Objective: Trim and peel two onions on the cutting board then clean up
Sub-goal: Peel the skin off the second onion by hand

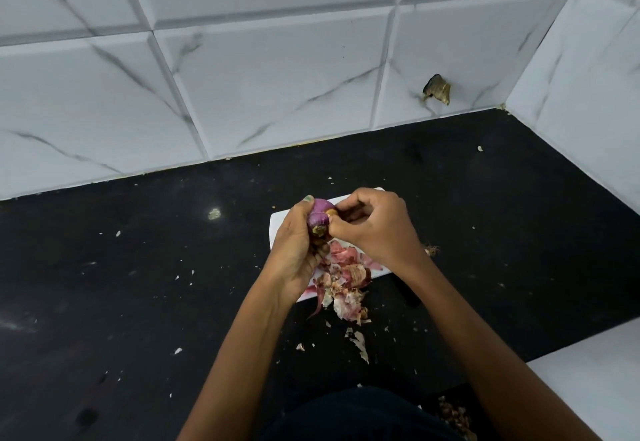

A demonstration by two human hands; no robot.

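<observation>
Peeling is under way: the left hand (298, 250) grips the onion (320, 216) while the right hand (375, 224) fingers pinch its skin above the cutting board (278, 224). Next, pull that skin free.

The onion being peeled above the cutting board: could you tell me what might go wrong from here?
The left hand grips the onion while the right hand pinches at its skin; a hard tug might pull it loose so it drops. The peel pile already overhangs the cutting board, so new scraps will likely spread across the black counter, adding to cleanup.
</observation>
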